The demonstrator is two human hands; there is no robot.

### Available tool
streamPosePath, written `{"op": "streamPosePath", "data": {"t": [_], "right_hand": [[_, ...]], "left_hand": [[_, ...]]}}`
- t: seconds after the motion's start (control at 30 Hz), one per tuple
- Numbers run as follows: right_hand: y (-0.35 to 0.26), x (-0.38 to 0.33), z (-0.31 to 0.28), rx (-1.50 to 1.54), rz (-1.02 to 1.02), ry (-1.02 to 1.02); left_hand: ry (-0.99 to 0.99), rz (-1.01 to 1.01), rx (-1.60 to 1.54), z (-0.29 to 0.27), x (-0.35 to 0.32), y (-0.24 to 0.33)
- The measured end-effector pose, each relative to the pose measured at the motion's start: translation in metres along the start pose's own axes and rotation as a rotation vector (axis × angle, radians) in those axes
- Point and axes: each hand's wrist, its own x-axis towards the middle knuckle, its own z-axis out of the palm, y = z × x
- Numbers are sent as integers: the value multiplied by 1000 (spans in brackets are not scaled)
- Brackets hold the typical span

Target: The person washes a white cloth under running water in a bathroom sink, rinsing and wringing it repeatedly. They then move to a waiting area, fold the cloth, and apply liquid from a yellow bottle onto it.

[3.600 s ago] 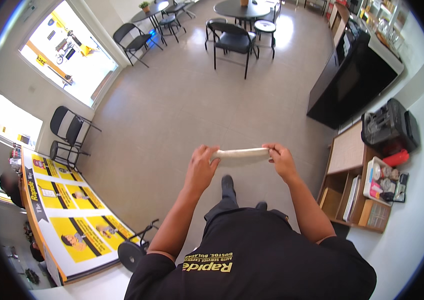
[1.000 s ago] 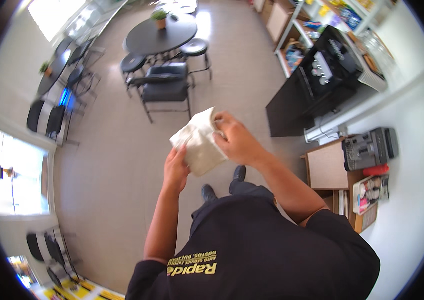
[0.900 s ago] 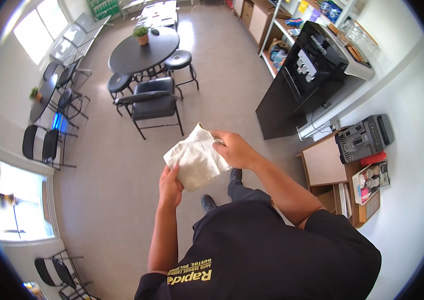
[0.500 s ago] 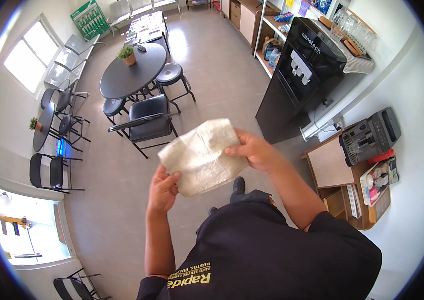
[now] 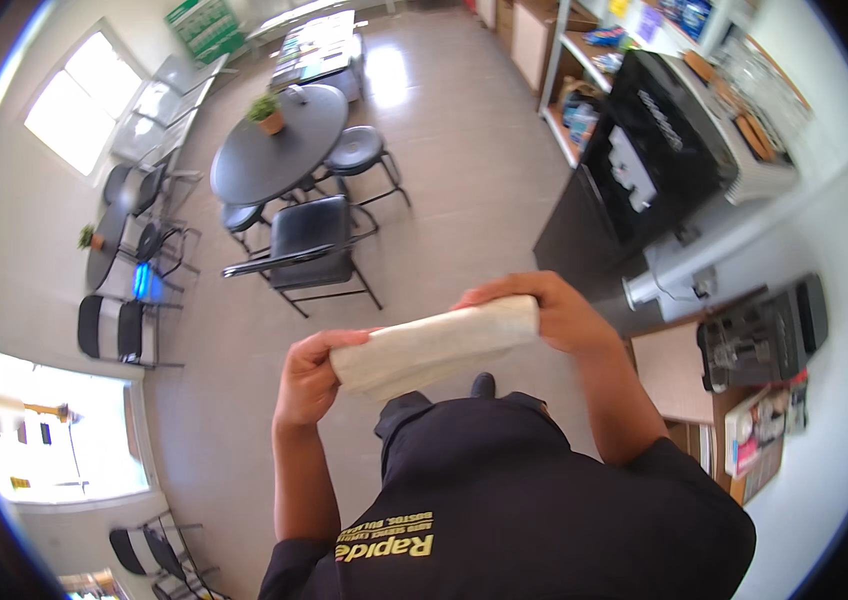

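A folded cream-coloured cloth [image 5: 434, 345] is stretched between my two hands in front of my body. At its left end, my left hand [image 5: 310, 375] grips it with the thumb along the upper edge. My right hand [image 5: 549, 308] is closed on the other end, its fingers lying over the top. The cloth slants slightly, with its right end higher. Its lower edge hangs loosely and looks a little blurred. Parts of my fingers are hidden behind it.
Ahead stand a black chair [image 5: 309, 240] and a round dark table [image 5: 284, 145] with a potted plant [image 5: 266, 112]. To the right are a black water dispenser [image 5: 634, 150] and a wooden cabinet [image 5: 666, 370] bearing a dark appliance [image 5: 759, 335]. Folding chairs [image 5: 129, 328] line the left wall.
The cloth has gone from a broad, nearly flat sheet to a narrower folded strip. My hands have moved farther apart, and the view has shifted slightly.
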Motion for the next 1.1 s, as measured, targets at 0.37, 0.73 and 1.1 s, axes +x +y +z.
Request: {"op": "streamPosePath", "data": {"t": [0.37, 0.73, 1.1], "right_hand": [[-23, 67, -20, -104, -37, 4], [-25, 186, 2, -34, -2, 94], [75, 260, -41, 294, 308, 117]], "left_hand": [[-141, 177, 361, -33, 66, 72], [-219, 283, -222, -136, 107, 81], [147, -92, -402, -152, 104, 31]]}}
